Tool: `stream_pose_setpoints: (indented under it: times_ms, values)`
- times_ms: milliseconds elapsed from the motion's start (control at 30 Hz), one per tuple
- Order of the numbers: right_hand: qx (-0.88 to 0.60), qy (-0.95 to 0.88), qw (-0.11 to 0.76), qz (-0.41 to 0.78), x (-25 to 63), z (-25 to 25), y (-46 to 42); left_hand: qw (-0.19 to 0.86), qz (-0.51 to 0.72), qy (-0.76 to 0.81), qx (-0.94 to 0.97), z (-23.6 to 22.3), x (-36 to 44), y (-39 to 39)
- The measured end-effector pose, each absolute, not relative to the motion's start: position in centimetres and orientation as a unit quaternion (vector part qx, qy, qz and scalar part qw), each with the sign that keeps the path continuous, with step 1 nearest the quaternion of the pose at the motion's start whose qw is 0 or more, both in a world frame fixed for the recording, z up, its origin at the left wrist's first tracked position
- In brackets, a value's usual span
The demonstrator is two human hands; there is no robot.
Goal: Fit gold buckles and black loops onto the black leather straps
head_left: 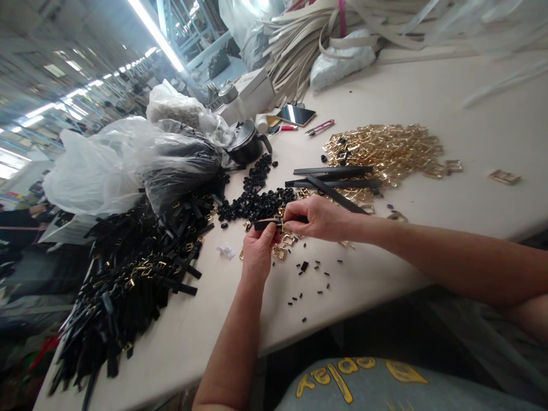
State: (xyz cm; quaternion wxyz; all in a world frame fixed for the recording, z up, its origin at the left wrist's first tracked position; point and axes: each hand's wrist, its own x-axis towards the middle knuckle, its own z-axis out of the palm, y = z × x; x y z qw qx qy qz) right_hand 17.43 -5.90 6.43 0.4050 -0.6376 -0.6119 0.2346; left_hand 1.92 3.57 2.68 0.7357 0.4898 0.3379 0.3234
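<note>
Between my two hands is a short black strap (264,225) with a gold buckle on it. My left hand (259,246) pinches the strap from below, thumb on top. My right hand (314,218) grips the same strap at the buckle from the right; its fingertips partly hide the join. Just behind the hands lies a heap of small black loops (261,202). A few loose gold buckles (280,253) rest on the table below my fingers. Beyond my right hand, several long black straps (334,184) lie against a large pile of gold buckles (385,149).
Many black straps with buckles heap up on the table's left (141,279). Plastic bags (128,154), a dark lidded pot (246,142), a phone (296,115) and pink snips (320,127) stand or lie farther back. Small black bits (304,266) are scattered near the front edge.
</note>
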Motion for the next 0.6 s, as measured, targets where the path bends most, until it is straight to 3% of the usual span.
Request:
stream_pose_setpoints:
  times_ms: [600]
  values:
    - [-0.637, -0.601, 0.396, 0.274, 17.98, 6.07, -5.52, 0.65, 0.344, 0.32, 0.597, 2.78, 1.69, 3.16]
